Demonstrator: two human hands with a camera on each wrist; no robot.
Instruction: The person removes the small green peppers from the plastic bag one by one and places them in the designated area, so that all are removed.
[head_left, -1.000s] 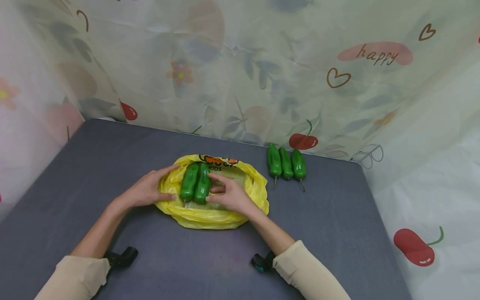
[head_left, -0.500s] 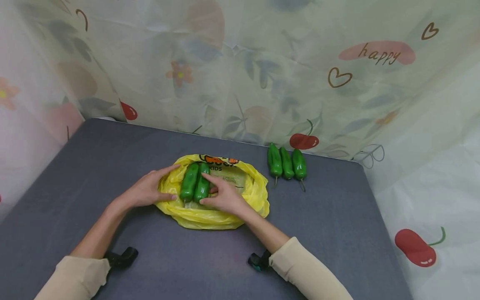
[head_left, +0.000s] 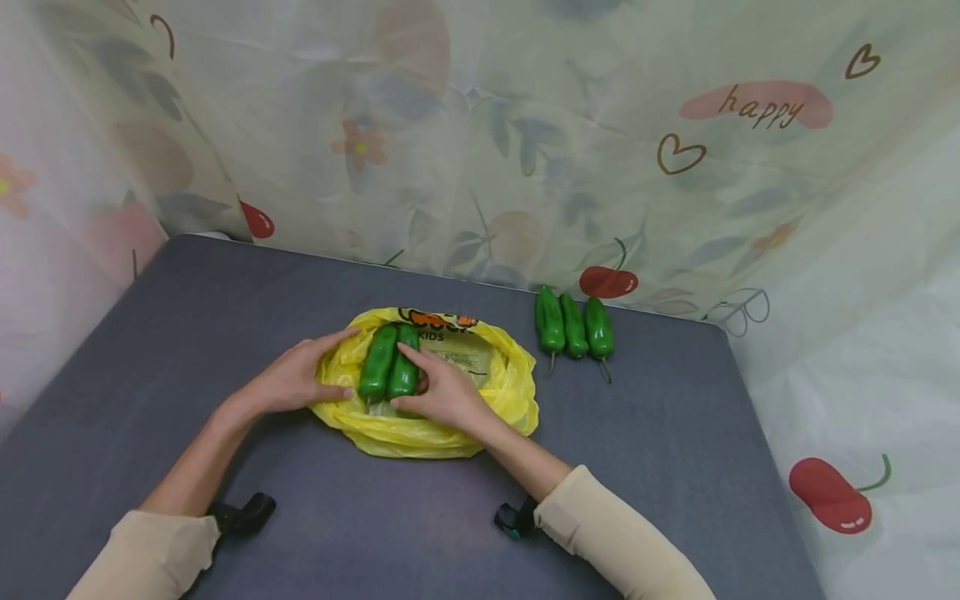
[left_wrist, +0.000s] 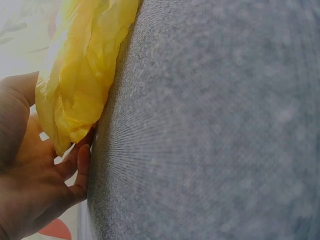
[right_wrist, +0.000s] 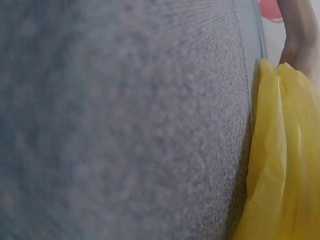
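Note:
A yellow plastic bag (head_left: 420, 435) lies with its mouth spread upward on the dark table. Two glossy green peppers lie side by side inside it, a left pepper (head_left: 378, 364) and a right pepper (head_left: 407, 377). My left hand (head_left: 288, 379) holds the bag's left side, its thumb over the rim; in the left wrist view its fingers curve around the yellow plastic (left_wrist: 90, 75). With thumb and fingers, my right hand (head_left: 450, 396) grips the right pepper from its right side. In the right wrist view the bag's outer side (right_wrist: 280, 160) shows, while the right hand is hidden.
Three more green peppers (head_left: 574, 327) lie in a row at the table's back edge, right of the bag. A patterned curtain (head_left: 480, 150) hangs behind the grey table (head_left: 645, 467) and along its sides.
My right hand has moved a little left, bringing its thumb and index finger over the right pepper. The left hand and the bag have stayed in place.

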